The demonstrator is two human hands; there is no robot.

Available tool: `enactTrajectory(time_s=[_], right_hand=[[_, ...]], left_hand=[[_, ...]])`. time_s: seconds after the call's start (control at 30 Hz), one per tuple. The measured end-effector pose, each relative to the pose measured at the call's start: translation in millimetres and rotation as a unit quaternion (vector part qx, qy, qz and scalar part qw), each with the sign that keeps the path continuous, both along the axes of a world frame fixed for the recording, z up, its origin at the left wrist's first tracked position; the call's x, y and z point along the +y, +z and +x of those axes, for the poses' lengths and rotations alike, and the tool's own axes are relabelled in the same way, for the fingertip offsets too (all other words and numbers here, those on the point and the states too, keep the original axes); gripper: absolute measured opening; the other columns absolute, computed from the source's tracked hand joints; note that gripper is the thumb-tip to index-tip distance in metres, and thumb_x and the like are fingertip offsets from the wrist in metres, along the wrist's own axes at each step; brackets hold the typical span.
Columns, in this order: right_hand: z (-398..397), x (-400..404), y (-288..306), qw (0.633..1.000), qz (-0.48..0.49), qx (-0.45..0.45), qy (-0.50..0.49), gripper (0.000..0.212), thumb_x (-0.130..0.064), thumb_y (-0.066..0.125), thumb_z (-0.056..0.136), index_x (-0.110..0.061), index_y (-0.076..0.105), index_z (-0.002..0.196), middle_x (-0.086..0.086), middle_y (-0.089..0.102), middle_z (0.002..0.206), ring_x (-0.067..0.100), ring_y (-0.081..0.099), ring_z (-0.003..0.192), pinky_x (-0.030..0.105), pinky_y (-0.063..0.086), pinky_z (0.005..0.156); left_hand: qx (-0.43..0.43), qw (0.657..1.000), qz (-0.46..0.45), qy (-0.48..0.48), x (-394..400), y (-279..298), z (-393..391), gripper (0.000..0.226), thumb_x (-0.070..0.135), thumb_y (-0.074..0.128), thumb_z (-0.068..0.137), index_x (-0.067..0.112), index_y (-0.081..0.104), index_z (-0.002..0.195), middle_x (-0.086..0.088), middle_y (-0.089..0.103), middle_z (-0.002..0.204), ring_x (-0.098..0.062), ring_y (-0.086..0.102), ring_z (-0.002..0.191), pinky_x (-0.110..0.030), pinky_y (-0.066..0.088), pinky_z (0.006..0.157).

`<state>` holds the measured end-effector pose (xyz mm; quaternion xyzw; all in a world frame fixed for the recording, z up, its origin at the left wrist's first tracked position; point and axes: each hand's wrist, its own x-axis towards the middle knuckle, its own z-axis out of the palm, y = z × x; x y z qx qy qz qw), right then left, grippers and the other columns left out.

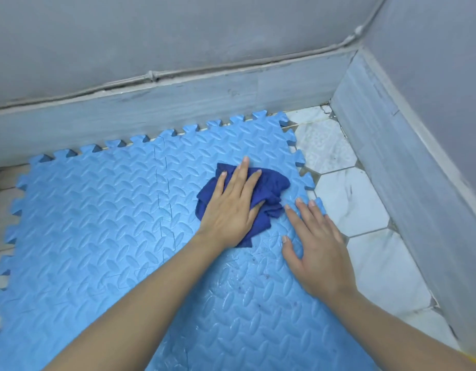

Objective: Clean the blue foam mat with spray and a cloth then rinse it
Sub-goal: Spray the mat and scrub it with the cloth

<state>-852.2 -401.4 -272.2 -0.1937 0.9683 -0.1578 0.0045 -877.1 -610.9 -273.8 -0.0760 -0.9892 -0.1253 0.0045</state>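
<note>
Wiping step: left hand [231, 210], fingers spread, presses a dark cloth [269, 188] on the blue foam mat [97, 223]. Right hand [317, 250] lies flat and empty, steadying the mat's edge. Next, probably wipe nearer specks; rinsing remains.

Count: I am seeing one blue foam mat [103, 215], made of two interlocked panels; one dark blue cloth [271, 186]; and I am using two hands, left hand [231, 212] and right hand [319, 253].

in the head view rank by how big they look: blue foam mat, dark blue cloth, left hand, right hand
1. blue foam mat
2. dark blue cloth, partly covered
3. left hand and right hand: alike, not ranked
</note>
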Motion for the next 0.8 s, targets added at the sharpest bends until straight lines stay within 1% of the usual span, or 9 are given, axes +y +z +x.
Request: enactTrajectory(time_s=[0.1,0.2,0.27,0.37,0.47,0.57,0.63,0.7,0.8], right_hand=[[-0.3,0.4,-0.6,1.000,0.004,-0.003,0.000,0.057,-0.041,0.044,0.092,-0.024,0.042,0.147,-0.002,0.032,0.158,0.015,0.020,0.149,0.040,0.025,0.118],[0.2,-0.6,0.6,1.000,0.003,-0.008,-0.004,0.057,-0.041,0.043,0.092,-0.026,0.040,0.148,-0.004,0.031,0.159,0.013,0.018,0.150,0.039,0.025,0.118],[-0.2,-0.4,-0.4,1.000,0.004,-0.007,-0.005,0.057,-0.041,0.043,0.092,-0.027,0.041,0.148,-0.004,0.030,0.159,0.013,0.018,0.150,0.038,0.026,0.117],[-0.8,-0.9,0.2,1.000,0.003,0.005,-0.008,0.056,-0.041,0.043,0.092,-0.024,0.044,0.146,-0.002,0.034,0.157,0.015,0.022,0.149,0.040,0.031,0.115],[0.0,0.5,0.6,1.000,-0.003,0.006,-0.008,0.056,-0.041,0.044,0.091,-0.024,0.046,0.144,-0.002,0.035,0.156,0.014,0.022,0.148,0.036,0.028,0.115],[0.1,0.6,-0.8,1.000,-0.003,0.007,-0.008,0.057,-0.040,0.046,0.091,-0.026,0.043,0.146,-0.005,0.033,0.157,0.012,0.019,0.149,0.034,0.024,0.116],[-0.2,0.5,-2.2,1.000,-0.005,0.005,-0.011,0.057,-0.040,0.046,0.091,-0.027,0.043,0.147,-0.005,0.032,0.157,0.012,0.018,0.149,0.034,0.025,0.116],[-0.1,-0.1,-1.9,1.000,-0.008,0.003,-0.009,0.058,-0.041,0.044,0.091,-0.027,0.042,0.147,-0.006,0.032,0.158,0.011,0.016,0.150,0.036,0.027,0.116],[-0.4,0.0,-0.8,1.000,-0.008,-0.001,-0.009,0.057,-0.042,0.043,0.091,-0.027,0.042,0.146,-0.005,0.032,0.158,0.010,0.015,0.150,0.036,0.028,0.115]], left_hand=[[-0.023,1.000,-0.003,0.020,-1.0,7.0,-62.5,0.048,0.038,0.025,0.102,0.015,0.036,0.142,-0.007,0.009,0.160,-0.020,0.010,0.147,-0.044,0.003,0.117],[-0.044,0.993,-0.008,0.113,1.5,10.7,-127.5,0.044,0.037,0.023,0.103,0.015,0.035,0.140,-0.007,0.002,0.161,-0.023,0.001,0.148,-0.045,0.001,0.118],[-0.035,0.982,-0.030,0.181,22.0,8.7,-133.6,0.049,0.036,0.024,0.102,0.010,0.028,0.144,-0.009,-0.001,0.160,-0.027,-0.003,0.147,-0.046,0.000,0.118],[-0.014,0.992,-0.014,0.123,56.5,6.3,-83.0,0.063,0.043,0.019,0.099,0.009,0.011,0.151,-0.006,0.003,0.161,-0.022,0.001,0.148,-0.045,0.000,0.117],[-0.026,0.998,-0.005,0.055,26.1,2.5,-73.4,0.063,0.046,0.016,0.097,0.016,0.011,0.152,0.002,0.009,0.160,-0.016,0.005,0.147,-0.042,0.001,0.117],[-0.048,0.982,-0.010,0.183,-18.6,4.8,-108.2,0.060,0.045,0.020,0.101,0.015,0.008,0.152,0.003,0.008,0.161,-0.016,0.004,0.147,-0.043,0.002,0.118],[-0.069,0.965,0.010,0.254,-19.6,4.4,-118.3,0.061,0.043,0.020,0.101,0.013,0.006,0.152,-0.001,0.004,0.161,-0.018,0.001,0.147,-0.045,0.000,0.118],[-0.062,0.974,0.012,0.219,4.8,6.0,-114.0,0.061,0.041,0.021,0.101,0.012,0.003,0.152,-0.003,0.001,0.161,-0.020,-0.001,0.147,-0.043,0.001,0.117],[-0.050,0.999,0.000,0.013,31.6,7.9,-101.8,0.057,0.038,0.022,0.102,0.017,0.005,0.153,0.002,0.002,0.161,-0.015,0.001,0.147,-0.037,0.003,0.118]])
